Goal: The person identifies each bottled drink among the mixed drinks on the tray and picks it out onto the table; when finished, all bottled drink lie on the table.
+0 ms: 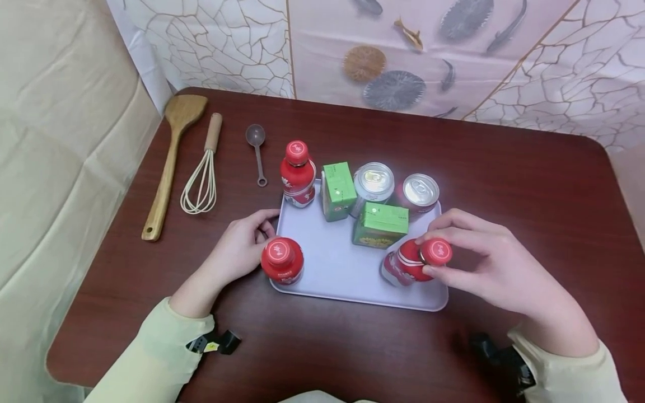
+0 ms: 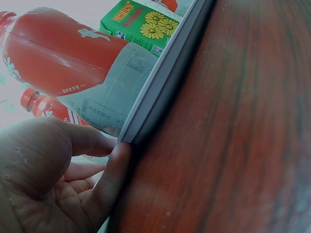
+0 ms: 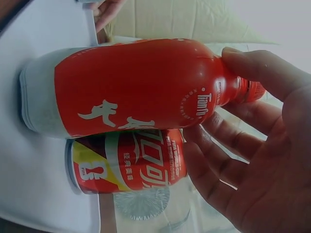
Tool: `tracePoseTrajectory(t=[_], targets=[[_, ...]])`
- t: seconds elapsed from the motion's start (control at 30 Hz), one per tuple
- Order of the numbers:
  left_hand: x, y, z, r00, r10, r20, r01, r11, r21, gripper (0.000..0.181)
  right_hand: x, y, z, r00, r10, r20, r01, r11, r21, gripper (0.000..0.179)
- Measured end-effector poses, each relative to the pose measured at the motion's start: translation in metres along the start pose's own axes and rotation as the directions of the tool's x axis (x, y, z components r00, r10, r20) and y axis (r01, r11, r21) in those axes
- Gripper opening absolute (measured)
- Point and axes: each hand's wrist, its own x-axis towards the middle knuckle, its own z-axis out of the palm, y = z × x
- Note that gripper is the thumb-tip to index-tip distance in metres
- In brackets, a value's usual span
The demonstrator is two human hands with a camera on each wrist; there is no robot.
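A pale lilac tray (image 1: 332, 271) stands on the table with drinks on it. My left hand (image 1: 235, 249) pinches the tray's left rim between thumb and finger, beside a red-capped bottle (image 1: 283, 262) at the front left corner. Toward the front right, my right hand (image 1: 496, 263) grips another red bottle (image 1: 403, 262) around its neck, just under the cap. This bottle leans in the head view, its base close over the tray. Behind it in the right wrist view shows a red soda can (image 3: 146, 162). A third red bottle (image 1: 298, 178) stands at the tray's back left corner.
Two green drink cartons (image 1: 339, 187) (image 1: 380, 224) and a pale can (image 1: 373, 184) fill the tray's back middle. Left of the tray lie a wooden spatula (image 1: 172, 151), a whisk (image 1: 204, 173) and a measuring spoon (image 1: 257, 145). A patterned cloth (image 1: 332, 33) hangs behind the table.
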Motion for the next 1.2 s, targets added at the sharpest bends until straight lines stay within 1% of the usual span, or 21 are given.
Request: tracePoseTrajectory(t=[0.1,0.27,0.4,0.73,1.0,1.2], targets=[[0.0,0.0,0.0,1.0,-0.003,0.001,0.003,1.0,0.003,0.053,-0.001,0.002,-0.003,1.0,0.009,-0.002,-0.009,1.0,-0.007,0.052],[-0.001,-0.001,-0.002,1.0,-0.004,0.003,0.004,1.0,0.001,0.054,-0.001,0.006,-0.006,0.999,-0.02,-0.042,0.019,0.999,-0.033,0.054],[-0.003,-0.002,-0.004,1.0,-0.01,0.004,0.01,1.0,0.001,0.056,0.0,0.009,-0.008,0.999,-0.021,-0.05,0.019,0.999,-0.045,0.055],[0.0,-0.001,-0.002,1.0,0.004,0.016,-0.004,1.0,0.002,0.057,-0.005,0.013,-0.016,0.995,0.051,-0.086,-0.06,0.993,-0.103,0.051],[0.0,0.0,-0.003,1.0,-0.004,0.023,0.004,1.0,0.002,0.058,-0.005,0.017,-0.018,0.988,0.086,-0.13,-0.099,0.99,-0.099,0.05],[0.0,0.0,-0.003,1.0,0.006,0.017,-0.006,1.0,0.0,0.057,-0.005,0.017,-0.019,0.98,0.111,-0.164,-0.132,0.983,-0.123,0.048]])
